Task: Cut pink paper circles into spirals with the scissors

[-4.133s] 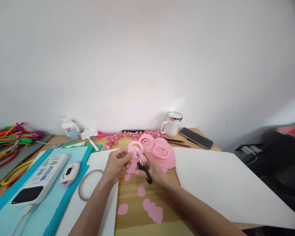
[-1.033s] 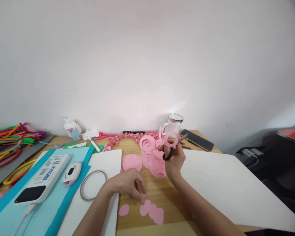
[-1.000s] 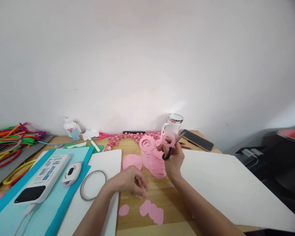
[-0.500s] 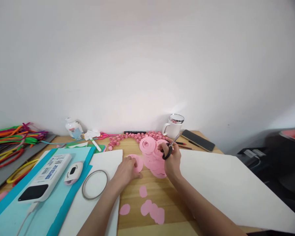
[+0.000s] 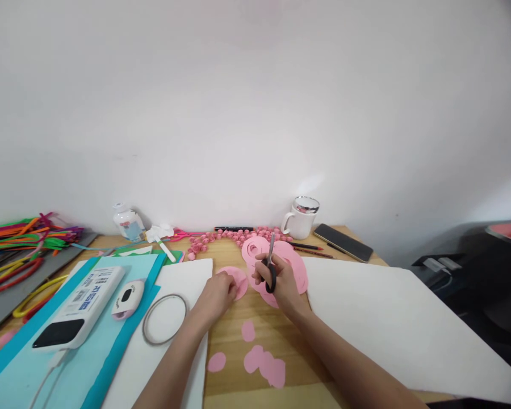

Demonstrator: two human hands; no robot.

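Observation:
My left hand [image 5: 219, 292] is closed, its fingers bunched over the near-left part of a pink paper circle [image 5: 239, 277] on the wooden table. What the fingertips pinch is hidden beneath them. Scissors [image 5: 271, 278] with black handles are in my right hand [image 5: 284, 281], blades pointing up and away from me. Under and behind that hand spreads a pile of larger pink paper discs [image 5: 298, 270]; one at the top has a spiral cut [image 5: 254, 249]. Closer to me lie small pink paper pieces [image 5: 247, 331], some of them overlapping [image 5: 264, 363].
Many small pink rolled paper pieces [image 5: 199, 243] line the back, beside a white mug [image 5: 301, 218] and a phone [image 5: 344, 242]. Leftward are a tape roll [image 5: 145, 329], a white power bank [image 5: 83, 307] on blue sheets, and pipe cleaners [image 5: 25, 236]. White board [image 5: 378, 318] lies right.
My right hand has moved left and slightly toward me with the scissors, whose blades now stand more upright. My left hand has drawn in its fingers, showing more of the paper circle.

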